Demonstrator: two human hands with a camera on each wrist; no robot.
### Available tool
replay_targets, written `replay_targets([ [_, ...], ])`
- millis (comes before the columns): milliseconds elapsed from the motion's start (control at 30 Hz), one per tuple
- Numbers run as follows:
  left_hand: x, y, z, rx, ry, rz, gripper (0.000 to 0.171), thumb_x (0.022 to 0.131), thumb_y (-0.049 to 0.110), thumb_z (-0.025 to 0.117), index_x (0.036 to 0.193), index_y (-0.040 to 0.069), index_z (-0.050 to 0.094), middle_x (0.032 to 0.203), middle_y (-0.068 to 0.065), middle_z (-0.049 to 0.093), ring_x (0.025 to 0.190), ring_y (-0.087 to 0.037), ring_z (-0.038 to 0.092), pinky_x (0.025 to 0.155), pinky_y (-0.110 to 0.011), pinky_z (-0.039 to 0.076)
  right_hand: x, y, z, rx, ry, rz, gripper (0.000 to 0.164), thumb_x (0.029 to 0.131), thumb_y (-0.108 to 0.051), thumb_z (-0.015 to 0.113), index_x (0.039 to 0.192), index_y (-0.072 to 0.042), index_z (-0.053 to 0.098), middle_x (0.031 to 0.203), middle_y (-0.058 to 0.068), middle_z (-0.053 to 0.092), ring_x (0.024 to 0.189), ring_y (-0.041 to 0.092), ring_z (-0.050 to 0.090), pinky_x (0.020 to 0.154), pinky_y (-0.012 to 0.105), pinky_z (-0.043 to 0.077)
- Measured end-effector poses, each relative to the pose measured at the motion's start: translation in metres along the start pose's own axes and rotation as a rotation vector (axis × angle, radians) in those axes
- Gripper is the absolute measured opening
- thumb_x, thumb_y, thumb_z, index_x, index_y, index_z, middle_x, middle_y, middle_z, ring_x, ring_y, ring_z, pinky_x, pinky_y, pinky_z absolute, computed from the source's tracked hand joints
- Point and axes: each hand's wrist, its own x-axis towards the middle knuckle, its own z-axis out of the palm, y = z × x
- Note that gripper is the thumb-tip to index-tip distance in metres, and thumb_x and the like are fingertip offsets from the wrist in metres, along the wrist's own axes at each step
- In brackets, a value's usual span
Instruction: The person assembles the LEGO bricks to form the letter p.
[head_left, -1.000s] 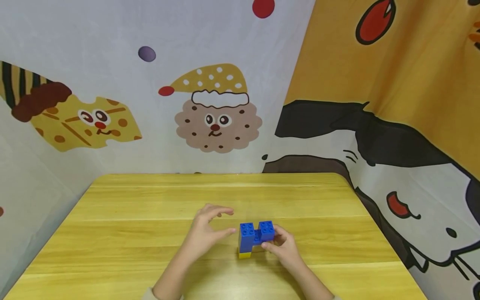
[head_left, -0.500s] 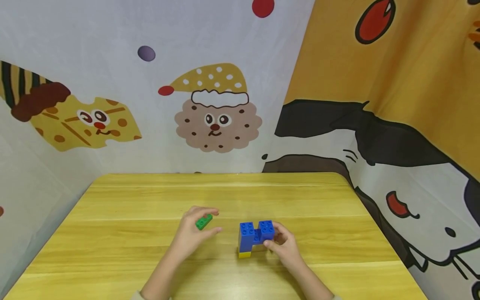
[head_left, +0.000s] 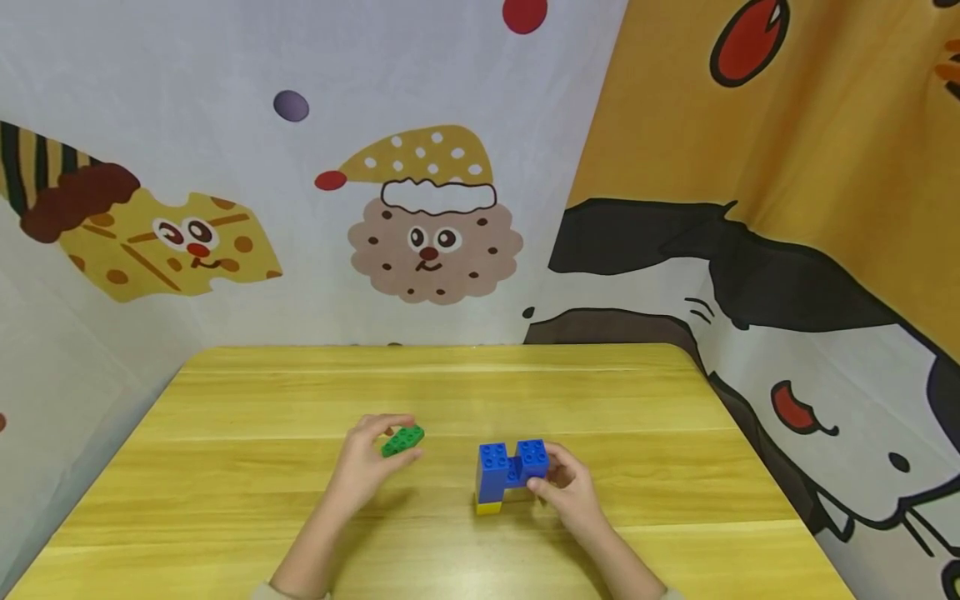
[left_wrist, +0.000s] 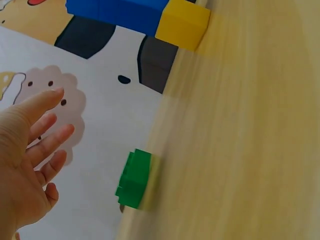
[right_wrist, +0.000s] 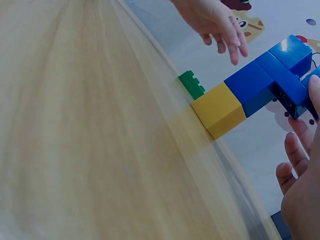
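In the head view, a green studded brick (head_left: 402,441) lies on the table beside my left hand (head_left: 367,458). Its fingers are spread and relaxed; the left wrist view shows a gap between that hand (left_wrist: 25,155) and the green brick (left_wrist: 135,179). To the right stands a small build with blue bricks (head_left: 491,479) above a yellow brick (head_left: 489,507) that touches the table. My right hand (head_left: 573,496) pinches the blue part jutting out at the right, thumb in front. The right wrist view shows its other fingers (right_wrist: 296,152) loosely bent below.
A wood-grain table (head_left: 247,467) spans the space under both hands. Behind it hangs a printed cloth (head_left: 247,50) with cartoon figures, reaching down to the table's back edge.
My left hand has moved left, away from the blue build, and the green brick has come into view beside it. My right hand keeps its hold on the build, nearly still.
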Motion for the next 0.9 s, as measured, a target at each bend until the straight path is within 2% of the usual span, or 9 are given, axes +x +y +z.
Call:
replay_targets([
  [200,0.001,-0.012,-0.001,0.011,-0.004,-0.036,0.047,0.074,0.015,0.084,0.117,0.007,0.066,0.114,-0.002,0.061,0.103,-0.033,0.049,0.078,-0.046,0.045,0.001,0.0,0.001,-0.003,0.005,0.001,0.041,0.083,0.011,0.066,0.119,-0.008,0.063,0.102,-0.001,0.068,0.084,0.013,0.06,0.07,0.026,0.049],
  [367,0.002,-0.026,0.0,0.024,-0.001,-0.072,0.05,0.075,0.021,0.083,0.12,0.007,0.065,0.116,-0.005,0.059,0.104,-0.031,0.047,0.076,-0.04,0.044,0.001,0.0,0.0,0.01,-0.004,-0.01,0.04,0.084,0.009,0.066,0.119,-0.01,0.063,0.103,-0.002,0.068,0.085,0.012,0.061,0.071,0.026,0.049],
  [600,0.003,-0.039,0.002,0.043,0.005,-0.126,0.053,0.075,0.015,0.083,0.122,0.007,0.063,0.119,-0.008,0.057,0.104,-0.029,0.047,0.078,-0.039,0.044,0.001,0.0,0.001,0.014,-0.005,-0.024,0.039,0.084,0.01,0.065,0.119,-0.008,0.062,0.103,-0.002,0.068,0.086,0.012,0.06,0.071,0.026,0.049],
  [900,0.002,-0.052,0.008,0.032,0.014,-0.161,0.058,0.073,0.012,0.084,0.125,0.007,0.062,0.122,-0.01,0.058,0.102,-0.028,0.049,0.079,-0.039,0.046,0.001,0.0,0.001,0.013,0.0,-0.008,0.04,0.085,0.01,0.065,0.119,-0.01,0.063,0.103,-0.002,0.068,0.087,0.012,0.061,0.072,0.026,0.049],
])
